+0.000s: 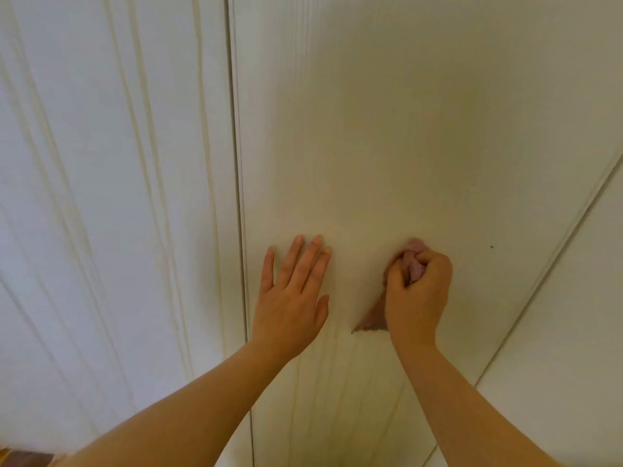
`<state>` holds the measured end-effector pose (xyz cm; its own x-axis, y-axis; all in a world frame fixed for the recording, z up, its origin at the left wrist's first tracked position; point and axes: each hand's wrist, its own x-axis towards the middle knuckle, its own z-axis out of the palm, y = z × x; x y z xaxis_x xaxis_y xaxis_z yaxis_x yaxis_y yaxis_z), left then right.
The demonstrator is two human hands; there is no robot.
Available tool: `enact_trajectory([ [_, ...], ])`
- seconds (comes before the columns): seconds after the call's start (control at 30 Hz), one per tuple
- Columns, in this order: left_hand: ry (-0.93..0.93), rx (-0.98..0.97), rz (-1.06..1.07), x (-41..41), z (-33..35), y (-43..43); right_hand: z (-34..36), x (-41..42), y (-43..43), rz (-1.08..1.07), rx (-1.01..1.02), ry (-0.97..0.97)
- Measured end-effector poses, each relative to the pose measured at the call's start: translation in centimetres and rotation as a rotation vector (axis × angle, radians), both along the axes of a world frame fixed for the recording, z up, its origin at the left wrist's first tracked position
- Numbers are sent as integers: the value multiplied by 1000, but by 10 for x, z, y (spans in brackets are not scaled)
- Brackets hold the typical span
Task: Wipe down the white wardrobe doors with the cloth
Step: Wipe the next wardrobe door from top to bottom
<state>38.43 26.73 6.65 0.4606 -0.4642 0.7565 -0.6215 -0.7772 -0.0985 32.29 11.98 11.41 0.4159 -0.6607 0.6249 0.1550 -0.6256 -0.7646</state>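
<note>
Head view, looking closely at the wardrobe front.

- Middle door (371,129): white, plain upper face; faint vertical grooves show lower down, below the hands. Both hands are on this panel.
- Left door (118,163): white, with long moulded vertical ridges. It meets the middle door along a narrow dark seam (239,163).
- Right door (573,332): white, separated from the middle door by a second thin seam running diagonally in the view.
- The doors sit edge to edge, so the wardrobe's interior and contents are hidden.
- Left hand (290,298): fingers straight and slightly spread, palm laid flat against the middle door just right of the seam. It holds nothing.
- Right hand (418,291): clenched round the cloth (413,264), knuckles toward the camera, pushing it against the middle door.
- Cloth: pinkish, bunched in the fist; a fold pokes out above the fingers and a pointed corner hangs below the hand, lying on the panel.
- The hands are near each other, not touching, at about the same height.
- Small dark speck (492,246) on the middle door, right of the right hand.
- A sliver of brown floor (23,458) shows at the bottom left corner.
</note>
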Motion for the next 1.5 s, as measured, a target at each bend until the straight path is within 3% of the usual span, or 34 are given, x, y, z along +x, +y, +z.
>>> enact_trajectory([
  [0.2,-208,-60,16,39,-59,21,-42,30,2,-39,-328,-263],
  [0.33,-287,-108,30,57,-79,27,-40,41,-9,-195,-554,-377],
  [0.57,-369,-109,67,74,-92,21,-49,47,-7,-153,-545,-449],
  [0.63,-361,-120,73,71,-92,20,-72,49,0,-60,-640,-416],
  [0.77,-345,-153,52,57,-87,20,-150,51,4,53,-1139,-183],
  [0.83,-329,-154,31,54,-99,24,-139,52,4,96,-1084,-192],
  [0.97,-284,-136,24,51,-129,31,-72,56,20,-26,-721,-369],
  [1.07,-282,-141,27,53,-133,32,-101,58,26,-38,-900,-279],
  [1.17,-274,-124,3,56,-136,34,-154,48,13,140,-1234,-32],
  [1.23,-277,-105,6,58,-137,37,-151,44,7,194,-1337,18],
  [1.27,-276,-109,11,57,-138,36,-137,43,7,201,-1273,28],
  [1.4,-265,-142,8,53,-138,29,-81,60,18,-36,-880,-273],
  [1.43,-266,-150,1,54,-139,29,-80,62,26,-35,-845,-285],
  [1.5,-273,-159,-34,58,-141,32,-104,62,33,51,-1016,-206],
])
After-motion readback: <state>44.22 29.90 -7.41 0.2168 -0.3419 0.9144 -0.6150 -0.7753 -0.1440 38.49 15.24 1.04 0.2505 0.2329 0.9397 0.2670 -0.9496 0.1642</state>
